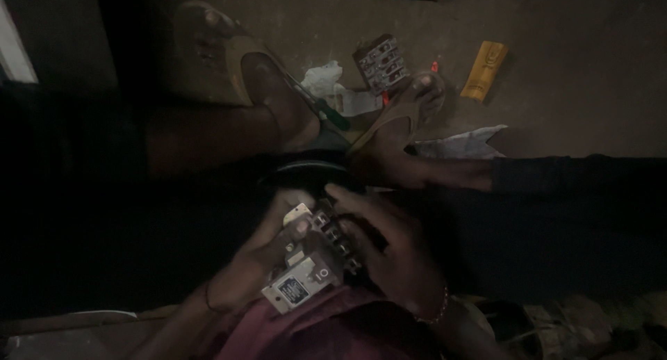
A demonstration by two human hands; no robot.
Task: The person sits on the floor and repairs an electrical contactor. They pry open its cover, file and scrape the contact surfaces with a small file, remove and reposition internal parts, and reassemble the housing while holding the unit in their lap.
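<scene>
I see both hands low in the middle of the view, over my lap and a dark red cloth (pixel 333 329). The left hand (pixel 260 252) cups a grey breaker (pixel 309 263) from below and from the left, fingers curled up around its body, so that grip is closed on it. The breaker lies tilted, its labelled white face toward me and a row of dark terminals along its far edge. The right hand (pixel 385 252) lies over the terminal side, fingers spread and bent, the index finger reaching across the top end. It touches the breaker, but in this dim light I cannot tell whether that grip is clamped or only resting. A beaded band (pixel 438 308) sits on the right wrist.

Beyond the hands, two feet in sandals rest on the floor (pixel 570 89), the left foot (pixel 236 61) pointing up and left, the right foot (pixel 399 113) further right. Between them lie a crumpled white paper (pixel 323 78) and a green-handled screwdriver (pixel 332 115). Just above the right foot's toes is a second dark breaker block (pixel 381 62), and to its right, well apart, an orange packet (pixel 484 70). A pale sheet (pixel 462 144) lies beside the right leg.
</scene>
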